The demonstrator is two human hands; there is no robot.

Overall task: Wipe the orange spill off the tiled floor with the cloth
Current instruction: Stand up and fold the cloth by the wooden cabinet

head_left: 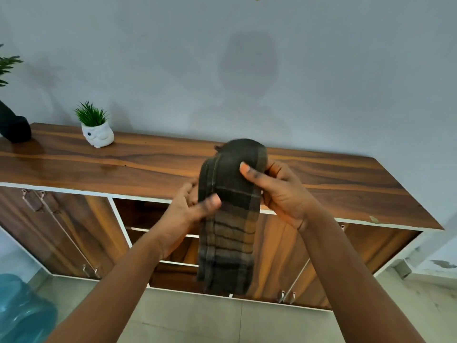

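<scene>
A dark checked cloth (230,233) hangs folded in front of me, above the front edge of a wooden cabinet. My right hand (277,191) grips its upper part, thumb pressed on the front of the fold. My left hand (188,211) pinches the cloth's left edge a little lower, thumb on the fabric. The cloth's lower end dangles free before the open cabinet shelves. Grey floor tiles (197,318) show below. No orange spill is in view.
The long wooden cabinet (99,167) stands against a grey wall. On its top sit a small plant in a white owl pot (97,133) and a dark object (13,127) at far left. A blue water bottle (22,310) stands on the floor at bottom left.
</scene>
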